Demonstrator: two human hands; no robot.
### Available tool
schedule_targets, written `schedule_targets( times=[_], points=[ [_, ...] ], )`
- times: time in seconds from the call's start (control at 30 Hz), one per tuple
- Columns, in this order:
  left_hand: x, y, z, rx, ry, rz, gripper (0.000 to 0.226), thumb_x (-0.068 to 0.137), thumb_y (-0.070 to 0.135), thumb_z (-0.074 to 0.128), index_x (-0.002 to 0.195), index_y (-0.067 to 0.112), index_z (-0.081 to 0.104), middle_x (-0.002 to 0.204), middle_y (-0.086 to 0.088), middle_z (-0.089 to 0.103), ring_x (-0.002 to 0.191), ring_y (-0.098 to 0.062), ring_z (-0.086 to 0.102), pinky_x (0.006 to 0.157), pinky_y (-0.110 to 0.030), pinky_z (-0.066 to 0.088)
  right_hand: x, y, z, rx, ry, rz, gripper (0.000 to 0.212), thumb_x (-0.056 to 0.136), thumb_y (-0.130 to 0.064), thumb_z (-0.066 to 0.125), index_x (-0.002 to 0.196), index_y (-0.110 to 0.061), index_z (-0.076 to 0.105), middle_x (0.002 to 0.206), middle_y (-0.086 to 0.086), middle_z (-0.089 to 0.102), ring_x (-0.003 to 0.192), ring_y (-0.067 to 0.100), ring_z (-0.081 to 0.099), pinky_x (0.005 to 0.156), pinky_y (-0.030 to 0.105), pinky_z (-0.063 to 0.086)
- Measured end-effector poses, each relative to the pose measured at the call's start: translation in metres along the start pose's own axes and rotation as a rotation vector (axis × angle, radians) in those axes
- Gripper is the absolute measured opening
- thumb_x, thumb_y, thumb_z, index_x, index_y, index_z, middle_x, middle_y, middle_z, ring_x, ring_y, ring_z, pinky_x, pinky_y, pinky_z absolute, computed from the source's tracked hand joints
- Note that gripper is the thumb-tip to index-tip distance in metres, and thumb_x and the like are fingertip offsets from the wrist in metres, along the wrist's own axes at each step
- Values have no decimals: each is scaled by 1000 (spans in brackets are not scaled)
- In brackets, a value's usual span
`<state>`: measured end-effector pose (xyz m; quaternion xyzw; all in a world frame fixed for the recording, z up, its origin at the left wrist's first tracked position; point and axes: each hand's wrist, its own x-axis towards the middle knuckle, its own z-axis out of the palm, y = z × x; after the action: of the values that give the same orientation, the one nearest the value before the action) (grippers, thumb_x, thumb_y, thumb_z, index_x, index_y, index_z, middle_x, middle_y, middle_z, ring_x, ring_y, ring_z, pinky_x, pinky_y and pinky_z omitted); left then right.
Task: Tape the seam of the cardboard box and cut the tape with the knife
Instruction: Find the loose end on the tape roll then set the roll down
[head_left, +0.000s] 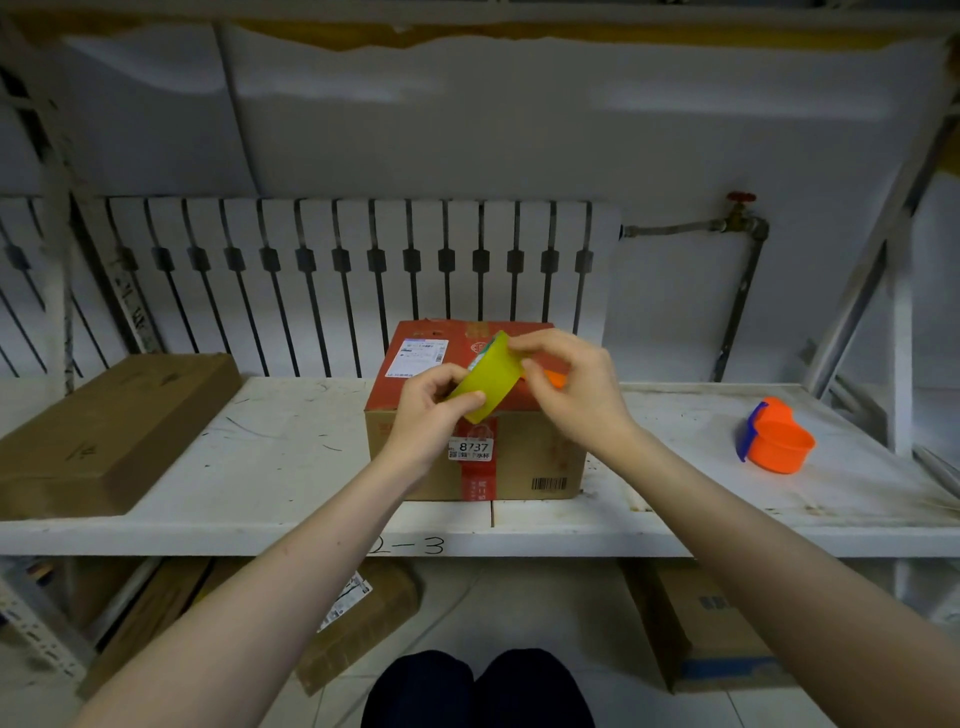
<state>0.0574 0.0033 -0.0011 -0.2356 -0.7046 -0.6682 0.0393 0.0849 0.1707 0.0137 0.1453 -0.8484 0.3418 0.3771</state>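
Note:
A cardboard box (524, 457) with a red printed top and a white label reading 8737 stands on the white shelf (291, 467), in the middle. Above its front edge I hold a roll of yellow tape (491, 382) with both hands. My left hand (431, 415) grips the roll's lower left side. My right hand (571, 387) pinches its upper right edge. Something orange (556, 380) shows under my right fingers; I cannot tell what it is. No knife is clearly visible.
A flat brown carton (104, 431) lies on the shelf at the left. An orange and blue tape dispenser (776, 436) sits at the right. A white radiator and a pipe with a red valve (740, 213) stand behind. More cartons lie on the floor below.

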Motion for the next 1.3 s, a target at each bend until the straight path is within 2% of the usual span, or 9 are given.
schedule_targets(
  times=[0.07, 0.17, 0.27, 0.33, 0.5, 0.7, 0.9, 1.07, 1.3],
  points=[
    [1, -1, -1, -57, -3, -26, 12, 79, 7, 62, 71, 15, 61, 76, 0, 60, 81, -17, 57, 76, -31, 48, 2, 2, -5, 128, -83, 179, 40, 85, -3, 55, 121, -20, 58, 121, -3, 58, 113, 9, 51, 95, 32, 48],
    [2, 1, -2, -171, -4, -69, 14, 76, 1, 55, 65, 11, 55, 67, 2, 55, 69, -13, 54, 58, -17, 46, 2, 7, -9, 159, -336, 184, 58, 84, -3, 57, 136, -23, 42, 129, -9, 46, 120, 9, 45, 95, 29, 48],
    [2, 1, -2, -230, 6, -128, 5, 66, 8, 52, 63, 10, 49, 66, 1, 51, 64, -8, 51, 51, -13, 42, 4, 8, -5, 81, -240, 147, 47, 88, -9, 59, 133, -20, 48, 129, -3, 54, 116, 12, 53, 94, 30, 51],
    [1, 2, -1, -249, -7, -162, 3, 63, 12, 51, 61, 12, 48, 64, 2, 51, 66, -11, 48, 57, -19, 42, 5, 8, -2, -54, -148, 123, 42, 89, -11, 59, 130, -18, 54, 125, 2, 61, 112, 16, 57, 94, 35, 52],
    [6, 18, 5, -160, 38, -305, 13, 83, 16, 56, 73, 24, 57, 84, 1, 59, 93, -21, 54, 98, -44, 41, 4, 7, -1, -344, -85, -240, 32, 84, -12, 65, 116, -12, 66, 109, 10, 71, 98, 29, 68, 81, 47, 57],
    [7, 32, 12, -301, 31, -548, 12, 79, 19, 50, 88, 17, 57, 86, -8, 62, 81, -26, 60, 81, -37, 50, 3, 3, 0, -463, -111, -553, 35, 74, -8, 76, 108, -4, 69, 99, 14, 74, 89, 30, 71, 71, 40, 58],
    [0, 24, 19, -324, 25, -531, 29, 61, 19, 47, 89, 13, 53, 95, -12, 58, 90, -30, 55, 96, -47, 45, 0, 11, -3, -411, -99, -438, 35, 74, -7, 75, 109, -5, 69, 102, 14, 73, 90, 32, 71, 73, 48, 59],
    [-4, 17, 25, -315, 43, -427, 20, 59, 24, 47, 77, 19, 53, 96, -10, 54, 92, -26, 50, 89, -44, 40, 1, 19, -6, -302, -30, -263, 32, 81, -10, 67, 113, -11, 68, 106, 11, 72, 94, 30, 70, 76, 50, 59],
    [-4, 21, 26, -305, 66, -461, 17, 65, 25, 51, 80, 18, 58, 91, -10, 61, 89, -30, 57, 96, -50, 45, -6, 23, -6, -347, -53, -320, 34, 80, -11, 66, 114, -8, 67, 102, 13, 73, 90, 31, 71, 72, 50, 59]
  ],
)
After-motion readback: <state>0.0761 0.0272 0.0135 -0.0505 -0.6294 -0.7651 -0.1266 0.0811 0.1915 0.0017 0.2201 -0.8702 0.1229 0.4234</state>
